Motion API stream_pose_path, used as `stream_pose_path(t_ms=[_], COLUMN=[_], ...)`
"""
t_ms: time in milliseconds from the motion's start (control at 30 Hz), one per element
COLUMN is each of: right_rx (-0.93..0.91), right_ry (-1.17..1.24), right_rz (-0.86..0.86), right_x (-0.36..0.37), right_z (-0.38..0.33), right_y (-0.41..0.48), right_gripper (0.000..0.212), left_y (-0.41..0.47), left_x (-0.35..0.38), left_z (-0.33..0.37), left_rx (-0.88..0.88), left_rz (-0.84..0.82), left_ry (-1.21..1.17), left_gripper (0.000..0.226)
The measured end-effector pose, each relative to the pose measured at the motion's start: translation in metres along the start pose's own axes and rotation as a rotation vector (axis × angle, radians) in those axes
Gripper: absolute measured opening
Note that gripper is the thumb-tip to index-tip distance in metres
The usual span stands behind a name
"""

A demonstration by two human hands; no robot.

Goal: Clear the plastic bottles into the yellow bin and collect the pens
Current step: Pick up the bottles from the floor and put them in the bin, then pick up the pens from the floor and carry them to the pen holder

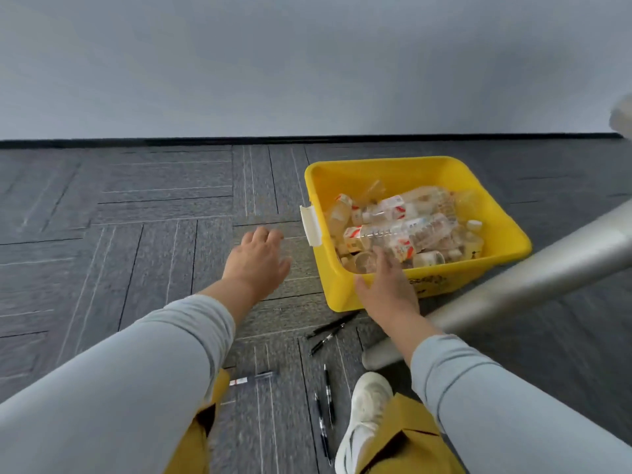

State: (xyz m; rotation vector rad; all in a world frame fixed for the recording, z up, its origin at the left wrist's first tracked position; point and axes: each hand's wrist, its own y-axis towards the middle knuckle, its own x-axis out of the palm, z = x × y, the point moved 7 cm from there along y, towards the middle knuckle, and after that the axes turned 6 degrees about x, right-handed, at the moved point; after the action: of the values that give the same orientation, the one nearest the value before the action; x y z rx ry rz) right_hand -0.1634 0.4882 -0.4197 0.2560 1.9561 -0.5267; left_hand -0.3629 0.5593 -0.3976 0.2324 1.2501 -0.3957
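Nearest you, your white shoe [369, 401] stands on grey carpet tiles. Just left of it two black pens [329, 395] lie side by side, their long axes running near to far. Further left, one clear pen [251, 378] lies left to right. Beyond these, another black pair [333, 325] lies slanted, pointing far-right, close to the near wall of the yellow bin [342, 295]. That makes five pens in all.

A grey metal leg [530, 278] slants in from the right, its foot just right of that pair.

Your left hand [256, 261] hovers over the carpet, fingers spread and empty. Your right hand [386, 292] reaches flat-fingered over the bin's near rim, gripping nothing.

Inside the bin, plastic bottles [403, 230] lie heaped, mostly left to right, too jumbled to count.
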Motion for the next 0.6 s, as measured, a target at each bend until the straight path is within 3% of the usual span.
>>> stream_pose_path(t_ms=[167, 400, 600], right_rx=[0.026, 0.142, 0.231], right_ry=[0.017, -0.081, -0.157], right_rz=[-0.109, -0.34, -0.46], right_x=[0.073, 0.186, 0.258], right_z=[0.024, 0.063, 0.107], right_y=[-0.032, -0.027, -0.003], right_gripper=[0.047, 0.033, 0.027], left_y=[-0.034, -0.076, -0.053], left_x=[0.061, 0.181, 0.249], left_z=[-0.02, -0.079, -0.092], left_rx=[0.013, -0.034, 0.035], left_rz=[-0.112, -0.4, -0.534], left_ry=[-0.012, 0.033, 0.071], left_gripper=[0.047, 0.047, 0.038])
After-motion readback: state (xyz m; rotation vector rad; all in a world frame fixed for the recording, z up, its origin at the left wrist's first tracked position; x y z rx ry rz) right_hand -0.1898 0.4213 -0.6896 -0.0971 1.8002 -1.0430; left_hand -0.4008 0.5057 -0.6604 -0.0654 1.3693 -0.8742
